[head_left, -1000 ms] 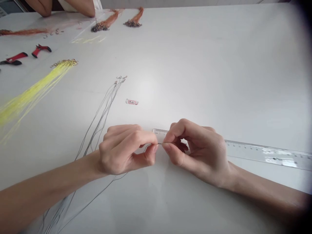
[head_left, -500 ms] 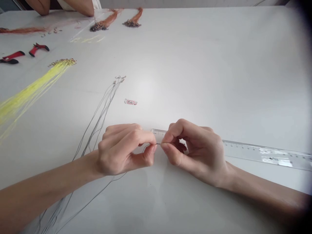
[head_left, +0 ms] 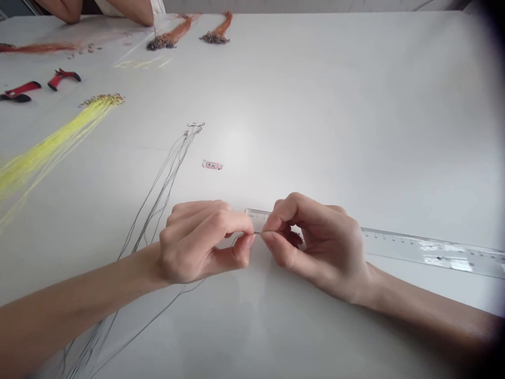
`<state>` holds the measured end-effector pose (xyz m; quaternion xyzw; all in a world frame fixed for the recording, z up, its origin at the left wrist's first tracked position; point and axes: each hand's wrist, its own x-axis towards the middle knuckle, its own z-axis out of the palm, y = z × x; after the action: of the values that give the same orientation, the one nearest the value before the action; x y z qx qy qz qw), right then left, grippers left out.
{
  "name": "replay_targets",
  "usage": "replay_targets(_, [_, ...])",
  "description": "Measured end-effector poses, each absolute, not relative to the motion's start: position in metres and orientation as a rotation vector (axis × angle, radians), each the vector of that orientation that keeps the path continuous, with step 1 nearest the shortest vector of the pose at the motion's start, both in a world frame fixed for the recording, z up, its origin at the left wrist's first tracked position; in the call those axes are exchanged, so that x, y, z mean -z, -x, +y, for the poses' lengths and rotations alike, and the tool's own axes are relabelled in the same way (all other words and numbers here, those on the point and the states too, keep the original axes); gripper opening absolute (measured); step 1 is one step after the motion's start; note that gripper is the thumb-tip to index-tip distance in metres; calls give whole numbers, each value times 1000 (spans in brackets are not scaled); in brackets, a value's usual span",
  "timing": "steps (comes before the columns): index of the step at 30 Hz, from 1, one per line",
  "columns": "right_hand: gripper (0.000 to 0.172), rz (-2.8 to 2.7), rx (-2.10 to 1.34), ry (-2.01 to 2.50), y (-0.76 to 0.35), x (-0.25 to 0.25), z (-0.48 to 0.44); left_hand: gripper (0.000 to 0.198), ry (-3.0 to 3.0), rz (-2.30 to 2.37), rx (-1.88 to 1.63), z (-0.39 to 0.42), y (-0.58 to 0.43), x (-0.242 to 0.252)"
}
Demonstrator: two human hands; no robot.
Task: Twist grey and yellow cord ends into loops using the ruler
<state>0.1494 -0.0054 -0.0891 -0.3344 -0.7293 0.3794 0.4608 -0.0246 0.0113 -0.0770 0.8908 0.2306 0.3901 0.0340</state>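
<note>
My left hand [head_left: 207, 239] is closed, pinching a thin grey fishing line between thumb and forefinger. A loop of this line [head_left: 236, 239] shows behind the fingers. Opposite it, my right hand [head_left: 315, 242] pinches the other end of a short taut span between the fingertips. Whether a hook sits inside the right fingers is hidden. Under and behind the right hand lies a clear ruler [head_left: 418, 245]. To the left, a bundle of grey lines [head_left: 155, 205] runs under my left forearm, with small hooks [head_left: 196, 126] at its far end.
A small label [head_left: 212, 165] lies beyond my hands. At left are yellow lines with hooks [head_left: 59, 142], red-handled pliers [head_left: 63, 78] and another red-and-black tool [head_left: 21, 92]. Farther back are orange bundles [head_left: 169, 38] [head_left: 219, 34] and another person's arms [head_left: 132, 10] on the white table [head_left: 355, 105].
Almost nothing differs. Both hands keep the same pinch on the line, and the whole view has shifted very slightly.
</note>
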Motion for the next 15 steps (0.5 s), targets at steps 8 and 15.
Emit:
replay_targets(8, [16,-1784,-954,828,-151,89,-6,22,-2735,690,-1206,11,24,79])
replay_targets(15, [15,-1781,-969,834,-150,91,-6,20,-2730,687,-1223,12,24,80])
